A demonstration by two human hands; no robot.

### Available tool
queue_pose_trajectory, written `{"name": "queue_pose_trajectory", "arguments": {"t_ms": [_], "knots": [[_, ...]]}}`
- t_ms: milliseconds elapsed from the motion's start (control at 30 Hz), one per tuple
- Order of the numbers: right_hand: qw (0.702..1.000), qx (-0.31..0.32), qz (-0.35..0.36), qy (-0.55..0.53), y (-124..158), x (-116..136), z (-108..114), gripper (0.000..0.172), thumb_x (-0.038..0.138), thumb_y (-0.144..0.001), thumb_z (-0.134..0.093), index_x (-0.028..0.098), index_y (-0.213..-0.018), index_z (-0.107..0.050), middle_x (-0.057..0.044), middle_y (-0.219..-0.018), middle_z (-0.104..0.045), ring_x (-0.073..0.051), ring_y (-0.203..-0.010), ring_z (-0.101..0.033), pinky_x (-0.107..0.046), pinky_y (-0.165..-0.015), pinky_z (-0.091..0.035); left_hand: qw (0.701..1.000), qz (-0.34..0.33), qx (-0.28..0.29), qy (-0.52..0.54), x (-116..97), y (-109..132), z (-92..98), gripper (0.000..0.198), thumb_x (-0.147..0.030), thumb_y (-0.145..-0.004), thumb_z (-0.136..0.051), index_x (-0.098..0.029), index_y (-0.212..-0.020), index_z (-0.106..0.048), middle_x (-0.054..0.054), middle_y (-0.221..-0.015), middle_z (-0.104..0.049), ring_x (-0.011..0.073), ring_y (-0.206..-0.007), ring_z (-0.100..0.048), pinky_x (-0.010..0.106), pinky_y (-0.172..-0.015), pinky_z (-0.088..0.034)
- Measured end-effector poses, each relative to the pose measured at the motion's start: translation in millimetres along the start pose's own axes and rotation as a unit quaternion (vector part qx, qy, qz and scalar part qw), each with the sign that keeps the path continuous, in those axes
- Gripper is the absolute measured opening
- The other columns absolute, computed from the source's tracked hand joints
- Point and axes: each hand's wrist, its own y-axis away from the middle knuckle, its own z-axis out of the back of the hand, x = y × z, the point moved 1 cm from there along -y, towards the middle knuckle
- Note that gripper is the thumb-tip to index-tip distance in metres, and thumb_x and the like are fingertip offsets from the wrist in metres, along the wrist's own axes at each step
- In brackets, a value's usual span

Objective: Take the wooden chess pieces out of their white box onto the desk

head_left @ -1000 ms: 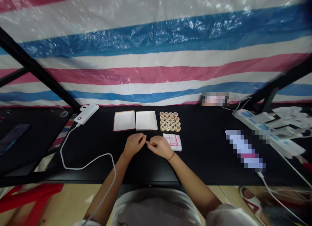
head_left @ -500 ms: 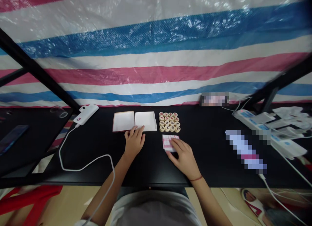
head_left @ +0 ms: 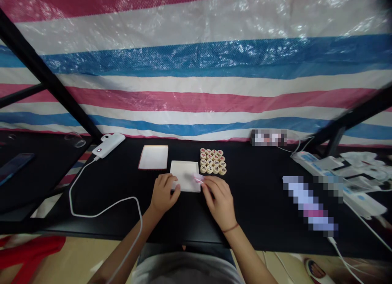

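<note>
Resting on the black table, a shallow white box tray (head_left: 183, 173) has its left edge in my left hand (head_left: 163, 193), fingers bent over the side and thumb at the near corner. A folded paper sheet with pink lines (head_left: 198, 178) is pinched in my right hand (head_left: 219, 200); it hangs over the tray's right end and is slightly blurred. Behind my right hand, several Chinese chess pieces (head_left: 212, 162) stand in a tight square block of rows. The box lid (head_left: 154, 157), white inside with a reddish rim, lies apart from the tray, farther back on the left.
A white power bank (head_left: 109, 145) with a cable lies back left, its cable looping across my left forearm. On the right are a blurred-out phone-like object (head_left: 309, 204), a power strip (head_left: 324, 173) and tangled cables. Striped plastic sheeting (head_left: 196, 100) hangs behind the table.
The tray has come nearer to me, away from the lid, with my left hand. My right hand has lifted the folded paper from the table and carried it left over the tray.
</note>
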Motion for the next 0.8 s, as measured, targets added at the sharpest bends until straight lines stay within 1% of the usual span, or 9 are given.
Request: {"name": "queue_pose_trajectory", "arguments": {"t_ms": [67, 133, 200, 267, 467, 533, 633, 733, 800], "knots": [[0.998, 0.061, 0.026, 0.022, -19.4, 10.0, -16.8, 0.018, 0.024, -0.096, -0.049, 0.018, -0.098, -0.066, -0.009, -0.102, -0.068, -0.021, -0.097, -0.059, -0.037, -0.089, -0.043, 0.997, 0.060, -0.030, 0.022, 4.8, -1.1, 0.0, 0.014, -0.022, -0.090, -0.045, -0.018, -0.094, -0.057, 0.007, -0.090, -0.061, 0.0195, -0.086, -0.057, 0.033, -0.079, -0.046], [0.985, 0.153, 0.056, 0.054, -32.4, 15.3, -36.3, 0.023, 0.030, -0.096, -0.049, 0.017, -0.089, -0.067, -0.010, -0.096, -0.069, -0.022, -0.091, -0.060, -0.037, -0.087, -0.043, 0.992, 0.111, -0.038, 0.040, 9.1, -2.1, -1.5, 0.014, -0.023, -0.090, -0.043, -0.018, -0.094, -0.055, 0.005, -0.083, -0.059, 0.0174, -0.077, -0.057, 0.031, -0.074, -0.048], [0.967, 0.229, 0.075, 0.077, -38.0, 15.6, -53.0, 0.028, 0.036, -0.095, -0.051, 0.017, -0.085, -0.067, -0.009, -0.091, -0.069, -0.022, -0.088, -0.061, -0.037, -0.088, -0.042, 0.986, 0.156, -0.034, 0.046, 12.2, -3.0, -3.6, 0.014, -0.025, -0.089, -0.044, -0.019, -0.096, -0.054, 0.002, -0.078, -0.057, 0.0160, -0.070, -0.056, 0.029, -0.069, -0.048], [0.956, 0.267, 0.083, 0.087, -38.7, 12.8, -63.5, 0.028, 0.036, -0.096, -0.049, 0.016, -0.088, -0.068, -0.009, -0.092, -0.069, -0.021, -0.090, -0.061, -0.038, -0.094, -0.039, 0.981, 0.187, -0.020, 0.050, 13.7, -3.4, -5.3, 0.016, -0.024, -0.087, -0.046, -0.019, -0.100, -0.054, -0.001, -0.072, -0.054, 0.0152, -0.065, -0.056, 0.028, -0.067, -0.048], [0.950, 0.299, 0.064, 0.063, -36.9, 6.6, -63.7, 0.021, 0.021, -0.095, -0.047, 0.016, -0.092, -0.067, -0.008, -0.100, -0.070, -0.019, -0.098, -0.063, -0.039, -0.107, -0.030, 0.978, 0.197, 0.035, 0.056, 13.3, -4.1, -6.1, 0.023, -0.019, -0.084, -0.045, -0.020, -0.106, -0.052, -0.004, -0.066, -0.052, 0.0150, -0.065, -0.058, 0.027, -0.068, -0.047], [0.952, 0.297, 0.065, 0.041, -39.5, 4.9, -60.4, 0.018, 0.020, -0.093, -0.050, 0.017, -0.092, -0.067, -0.008, -0.101, -0.071, -0.019, -0.098, -0.063, -0.040, -0.107, -0.030, 0.979, 0.194, 0.039, 0.054, 12.8, -4.1, -6.0, 0.023, -0.020, -0.084, -0.046, -0.020, -0.106, -0.052, -0.004, -0.066, -0.052, 0.0154, -0.065, -0.058, 0.027, -0.068, -0.046], [0.965, 0.256, 0.057, 0.017, -53.0, -5.3, -54.0, 0.018, 0.022, -0.092, -0.050, 0.017, -0.094, -0.067, -0.009, -0.102, -0.070, -0.020, -0.099, -0.062, -0.038, -0.101, -0.037, 0.980, 0.188, 0.041, 0.048, 12.1, -4.3, -6.3, 0.023, -0.024, -0.086, -0.046, -0.020, -0.108, -0.052, -0.004, -0.065, -0.051, 0.0161, -0.065, -0.057, 0.028, -0.068, -0.046], [0.974, 0.210, -0.021, 0.080, -80.9, -28.2, -47.1, 0.024, 0.021, -0.093, -0.045, 0.015, -0.100, -0.067, -0.011, -0.103, -0.069, -0.022, -0.096, -0.062, -0.035, -0.091, -0.043, 0.982, 0.181, 0.052, 0.037, 12.2, -4.6, -6.6, 0.025, -0.022, -0.085, -0.046, -0.019, -0.110, -0.052, -0.004, -0.064, -0.049, 0.0163, -0.065, -0.056, 0.028, -0.067, -0.045], [0.954, 0.217, -0.110, 0.174, -102.8, -46.3, -45.1, 0.030, 0.025, -0.095, -0.041, 0.014, -0.110, -0.065, -0.014, -0.111, -0.067, -0.025, -0.101, -0.061, -0.036, -0.091, -0.043, 0.982, 0.176, 0.063, 0.034, 12.7, -4.8, -6.7, 0.029, -0.018, -0.083, -0.046, -0.018, -0.112, -0.052, -0.004, -0.063, -0.049, 0.0161, -0.065, -0.056, 0.028, -0.068, -0.045]]}}
